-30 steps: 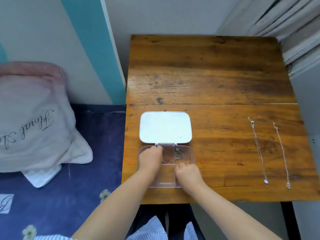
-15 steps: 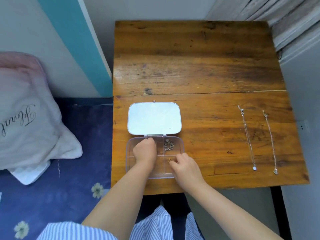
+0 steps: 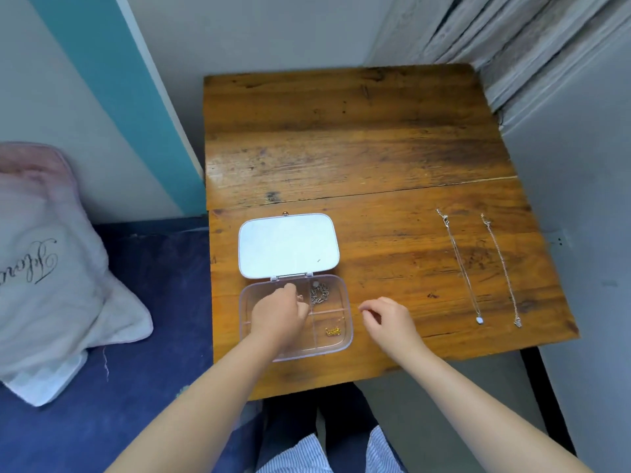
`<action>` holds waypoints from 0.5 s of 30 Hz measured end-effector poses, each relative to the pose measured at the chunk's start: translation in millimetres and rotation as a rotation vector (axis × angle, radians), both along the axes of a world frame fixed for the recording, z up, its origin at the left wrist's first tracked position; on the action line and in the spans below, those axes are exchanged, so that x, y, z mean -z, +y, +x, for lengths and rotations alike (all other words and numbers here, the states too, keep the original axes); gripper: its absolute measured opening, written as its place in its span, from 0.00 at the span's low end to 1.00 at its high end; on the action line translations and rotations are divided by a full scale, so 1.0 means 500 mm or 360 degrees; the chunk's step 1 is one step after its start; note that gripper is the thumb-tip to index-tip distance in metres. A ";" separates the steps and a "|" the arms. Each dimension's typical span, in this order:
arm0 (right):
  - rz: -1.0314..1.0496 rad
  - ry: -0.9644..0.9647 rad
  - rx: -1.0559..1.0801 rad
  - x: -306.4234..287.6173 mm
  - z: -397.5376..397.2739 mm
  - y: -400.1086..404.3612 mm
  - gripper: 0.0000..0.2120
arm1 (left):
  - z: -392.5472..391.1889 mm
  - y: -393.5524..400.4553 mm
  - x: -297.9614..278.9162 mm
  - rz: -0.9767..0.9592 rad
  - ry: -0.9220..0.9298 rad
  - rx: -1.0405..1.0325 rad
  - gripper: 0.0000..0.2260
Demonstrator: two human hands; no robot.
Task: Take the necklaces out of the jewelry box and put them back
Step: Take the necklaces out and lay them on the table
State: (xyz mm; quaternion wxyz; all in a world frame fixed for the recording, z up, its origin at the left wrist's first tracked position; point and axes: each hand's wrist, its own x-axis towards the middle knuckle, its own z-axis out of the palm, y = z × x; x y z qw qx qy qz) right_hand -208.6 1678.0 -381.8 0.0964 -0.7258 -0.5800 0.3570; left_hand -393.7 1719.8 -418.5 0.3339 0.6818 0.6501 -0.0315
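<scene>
The clear jewelry box (image 3: 345, 339) sits near the table's front edge, its white lid (image 3: 288, 245) lying open flat behind it. A bunched silver chain (image 3: 319, 293) fills the far right compartment. A small gold chain (image 3: 333, 331) lies in the near right one. My left hand (image 3: 278, 315) is inside the box with its fingers curled at the centre dividers, hiding the left compartments. My right hand (image 3: 387, 319) rests on the table just right of the box, fingertips pinched; I cannot tell if it holds a thin chain. Two silver necklaces (image 3: 461, 264) (image 3: 502, 268) lie stretched out at the right.
The wooden table (image 3: 341, 148) stands in a corner, walls behind and to the right, slatted boards (image 3: 512, 46) at the back right. A bed with a blue sheet (image 3: 143, 336) and a white pillow (image 3: 51, 268) adjoins its left side.
My right hand has come out of the box and moved right onto the table. The gold chain now lies in the near right compartment. My left hand stays in the box.
</scene>
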 end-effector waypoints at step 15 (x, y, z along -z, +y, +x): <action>0.0251 0.0825 0.0487 -0.331 0.220 0.210 0.05 | 0.206 0.186 -0.308 0.0291 -0.0904 -0.0102 0.12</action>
